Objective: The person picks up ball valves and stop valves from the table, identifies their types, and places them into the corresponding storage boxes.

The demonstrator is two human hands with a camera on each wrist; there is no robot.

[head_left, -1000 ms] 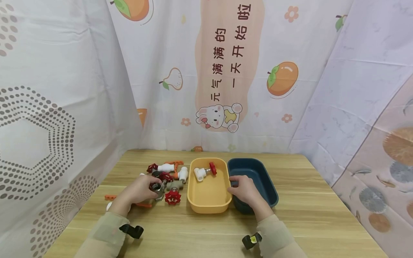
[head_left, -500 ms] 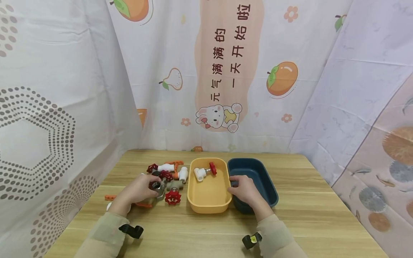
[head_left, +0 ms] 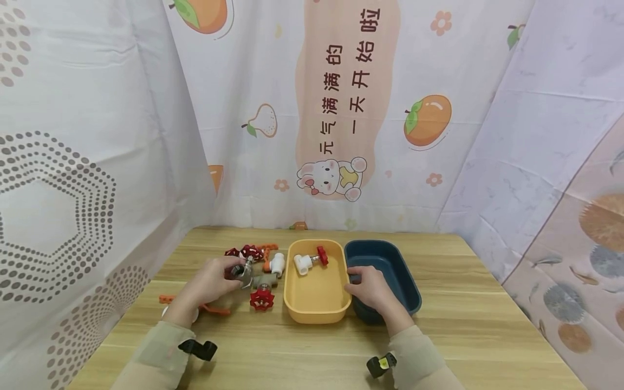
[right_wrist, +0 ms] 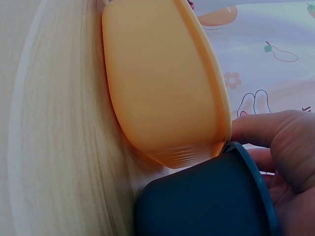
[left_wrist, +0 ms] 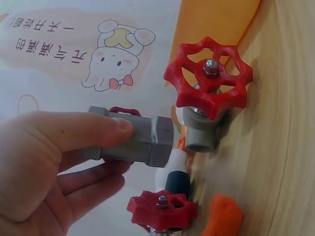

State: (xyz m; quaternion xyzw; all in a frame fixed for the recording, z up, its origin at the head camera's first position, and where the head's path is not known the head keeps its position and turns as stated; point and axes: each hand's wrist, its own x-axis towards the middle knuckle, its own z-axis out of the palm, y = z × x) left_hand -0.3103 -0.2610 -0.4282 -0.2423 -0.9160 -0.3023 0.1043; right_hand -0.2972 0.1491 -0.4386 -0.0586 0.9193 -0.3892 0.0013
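My left hand [head_left: 213, 281] pinches a grey metal gate valve [left_wrist: 140, 140] between thumb and fingers, over the pile of valves at the left. Its hex end points away from the hand, and its red handwheel is mostly hidden behind the body. Just beyond it in the left wrist view is a grey-green plastic stop valve [left_wrist: 201, 132] with a red handwheel [left_wrist: 209, 76]. My right hand [head_left: 370, 287] rests where the rims of the yellow bin [head_left: 317, 317] and the dark blue bin [head_left: 414, 298] meet, its fingertips at the yellow rim.
A white valve [head_left: 303, 264] with a red handle lies in the yellow bin. Behind the left hand are a white fitting with an orange handle [head_left: 277, 264] and red handwheels [head_left: 252, 252]. Another orange handle [head_left: 216, 310] lies near the left wrist. A printed curtain [head_left: 273, 179] hangs behind the table.
My left hand has risen slightly and moved a little away from me with the grey valve, and the red handwheel beside it has shifted up with it. The right hand stays put.
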